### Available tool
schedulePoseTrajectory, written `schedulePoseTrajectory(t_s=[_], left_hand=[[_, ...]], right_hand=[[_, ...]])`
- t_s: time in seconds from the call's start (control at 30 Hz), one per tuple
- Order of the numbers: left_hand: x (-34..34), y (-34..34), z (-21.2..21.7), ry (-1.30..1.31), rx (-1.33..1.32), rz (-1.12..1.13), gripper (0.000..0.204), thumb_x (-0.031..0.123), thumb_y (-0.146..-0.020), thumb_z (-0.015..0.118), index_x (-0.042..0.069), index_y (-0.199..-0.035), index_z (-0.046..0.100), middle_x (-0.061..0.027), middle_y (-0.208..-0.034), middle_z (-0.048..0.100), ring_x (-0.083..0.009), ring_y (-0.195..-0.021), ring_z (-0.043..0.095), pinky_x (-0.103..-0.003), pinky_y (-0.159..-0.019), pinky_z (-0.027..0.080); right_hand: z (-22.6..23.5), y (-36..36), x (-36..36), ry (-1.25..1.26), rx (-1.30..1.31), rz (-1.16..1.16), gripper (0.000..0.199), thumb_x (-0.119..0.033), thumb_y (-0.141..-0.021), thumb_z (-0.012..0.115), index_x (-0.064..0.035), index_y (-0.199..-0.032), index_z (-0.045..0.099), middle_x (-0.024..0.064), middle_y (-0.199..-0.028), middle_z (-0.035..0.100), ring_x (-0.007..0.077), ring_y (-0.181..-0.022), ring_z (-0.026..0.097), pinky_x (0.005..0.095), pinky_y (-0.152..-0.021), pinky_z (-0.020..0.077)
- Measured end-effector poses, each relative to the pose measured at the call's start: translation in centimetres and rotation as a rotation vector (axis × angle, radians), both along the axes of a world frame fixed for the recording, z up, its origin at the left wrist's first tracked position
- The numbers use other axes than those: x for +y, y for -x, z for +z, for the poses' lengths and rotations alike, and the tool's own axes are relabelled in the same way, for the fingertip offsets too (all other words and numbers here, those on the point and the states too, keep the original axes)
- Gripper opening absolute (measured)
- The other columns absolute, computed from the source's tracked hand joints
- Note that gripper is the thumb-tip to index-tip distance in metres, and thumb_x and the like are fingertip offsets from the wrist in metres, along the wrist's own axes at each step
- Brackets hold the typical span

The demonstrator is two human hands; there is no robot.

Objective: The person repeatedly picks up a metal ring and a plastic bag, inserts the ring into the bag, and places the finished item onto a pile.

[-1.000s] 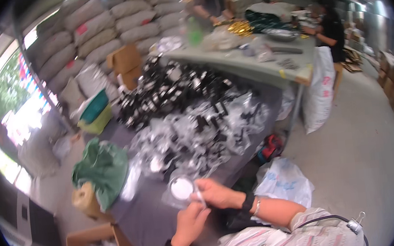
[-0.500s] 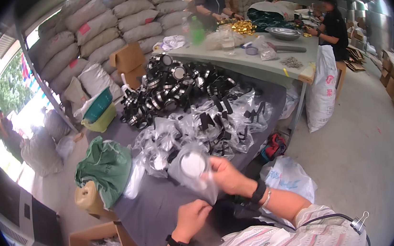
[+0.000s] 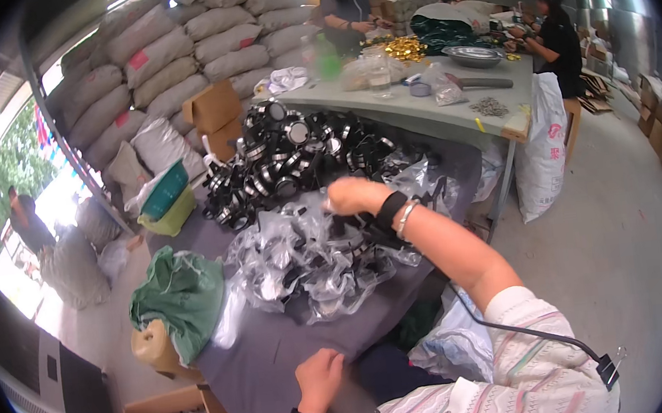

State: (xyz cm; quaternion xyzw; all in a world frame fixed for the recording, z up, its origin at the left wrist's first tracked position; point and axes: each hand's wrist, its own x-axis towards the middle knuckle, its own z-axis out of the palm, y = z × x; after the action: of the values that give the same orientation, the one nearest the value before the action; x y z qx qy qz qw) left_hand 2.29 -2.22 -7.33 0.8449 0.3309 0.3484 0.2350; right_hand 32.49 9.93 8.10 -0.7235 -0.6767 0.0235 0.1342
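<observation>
Bagged rings (image 3: 312, 261), crinkly clear plastic, too many to count, lie under our right hand (image 3: 352, 196). We cannot tell its grip. Left hand (image 3: 321, 378) rests loosely curled, grasping nothing.

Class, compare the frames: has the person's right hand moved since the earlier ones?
Yes. The right hand has gone forward, from near the table's front edge out over the pile of bagged pieces.

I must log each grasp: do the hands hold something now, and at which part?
It cannot be told for the right hand, reaching over the bagged pieces. The left hand rests on the table edge, holding nothing visible.
</observation>
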Motion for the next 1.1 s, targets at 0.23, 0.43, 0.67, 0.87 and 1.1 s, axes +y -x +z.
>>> schedulePoseTrajectory(t_s=[0.23, 0.43, 0.67, 0.87, 1.1], left_hand=[[0.1, -0.6, 0.3, -0.014, -0.013, -0.027, 0.006, 0.005, -0.074, 0.066, 0.002, -0.073, 0.061, -0.0099, -0.060, 0.059, -0.0206, -0.052, 0.058, -0.028, -0.050, 0.044], [0.2, -0.6, 0.6, 0.083, 0.015, 0.007, 0.009, 0.015, -0.074, 0.065, 0.006, -0.073, 0.062, -0.0103, -0.066, 0.060, -0.0300, -0.061, 0.059, -0.037, -0.055, 0.046], [0.5, -0.3, 0.5, 0.048, -0.015, -0.022, 0.006, 0.006, -0.074, 0.066, 0.004, -0.073, 0.060, -0.0075, -0.061, 0.060, -0.0195, -0.052, 0.059, -0.028, -0.050, 0.044], [-0.3, -0.8, 2.4, 0.195, -0.006, 0.017, 0.008, 0.010, -0.077, 0.062, 0.003, -0.075, 0.059, -0.0147, -0.069, 0.059, -0.0313, -0.063, 0.059, -0.036, -0.056, 0.046], [0.4, -1.2, 2.3, 0.133, -0.073, 0.001, 0.006, 0.006, -0.074, 0.066, 0.005, -0.072, 0.060, -0.0074, -0.060, 0.059, -0.0214, -0.053, 0.059, -0.029, -0.050, 0.044]], right_hand=[[0.7, -1.3, -0.8, -0.030, 0.009, 0.111, 0.033, -0.008, -0.071, 0.058, 0.0017, -0.103, 0.063, 0.0225, -0.095, 0.063, 0.0365, -0.092, 0.061, 0.0411, -0.080, 0.0485], [5.0, -8.7, 0.7, -0.441, 0.459, 0.110, 0.024, 0.000, -0.067, 0.053, -0.0018, -0.085, 0.068, 0.0175, -0.080, 0.066, 0.0249, -0.072, 0.065, 0.0343, -0.063, 0.0503], [3.0, -14.3, 6.3, -0.272, -0.022, -0.076, 0.026, -0.001, -0.069, 0.057, -0.0042, -0.093, 0.067, 0.0197, -0.093, 0.064, 0.0356, -0.087, 0.062, 0.0408, -0.076, 0.0496], [-1.1, -17.3, 10.6, -0.010, -0.109, -0.174, 0.027, -0.006, -0.071, 0.062, -0.0043, -0.098, 0.065, 0.0186, -0.098, 0.064, 0.0340, -0.093, 0.061, 0.0390, -0.080, 0.0489], [0.0, -18.1, 9.4, 0.042, 0.338, -0.246, 0.017, 0.007, -0.073, 0.057, 0.0012, -0.087, 0.065, 0.0147, -0.077, 0.065, 0.0184, -0.059, 0.065, 0.0292, -0.052, 0.0535]])
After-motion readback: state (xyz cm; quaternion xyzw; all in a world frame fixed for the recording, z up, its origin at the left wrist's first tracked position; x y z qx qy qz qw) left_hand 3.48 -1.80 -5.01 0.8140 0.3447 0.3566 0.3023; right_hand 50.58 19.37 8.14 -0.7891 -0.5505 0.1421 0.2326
